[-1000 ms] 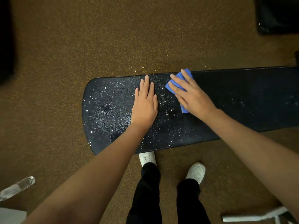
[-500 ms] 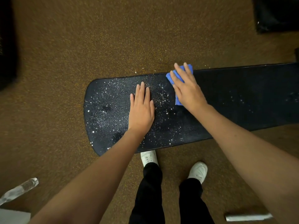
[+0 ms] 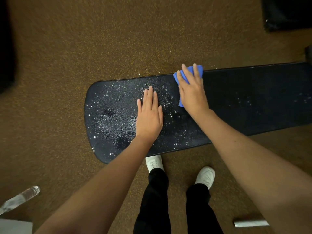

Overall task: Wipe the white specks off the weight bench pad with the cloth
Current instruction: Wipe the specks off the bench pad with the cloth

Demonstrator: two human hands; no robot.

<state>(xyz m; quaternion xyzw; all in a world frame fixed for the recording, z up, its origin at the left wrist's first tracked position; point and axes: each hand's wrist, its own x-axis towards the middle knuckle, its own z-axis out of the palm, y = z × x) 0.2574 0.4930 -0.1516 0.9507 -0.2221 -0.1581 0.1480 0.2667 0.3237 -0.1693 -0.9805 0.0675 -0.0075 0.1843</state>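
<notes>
A long black weight bench pad (image 3: 244,105) lies across the view over brown carpet. White specks (image 3: 114,105) cover its rounded left part; a few faint ones show far right. My right hand (image 3: 191,92) presses a folded blue cloth (image 3: 187,73) flat against the pad's far edge, fingers spread over it, the cloth sticking out past the edge. My left hand (image 3: 149,115) lies flat, palm down, on the speckled middle of the pad, holding nothing.
Specks are scattered on the carpet (image 3: 160,56) just beyond the pad's far edge. My white shoes (image 3: 205,176) stand at the near side. A clear plastic bottle (image 3: 20,198) lies lower left, a metal bar (image 3: 251,222) lower right, dark equipment (image 3: 287,12) upper right.
My right hand has slid the cloth away from me across the pad to its far edge. My left hand stays flat on the pad.
</notes>
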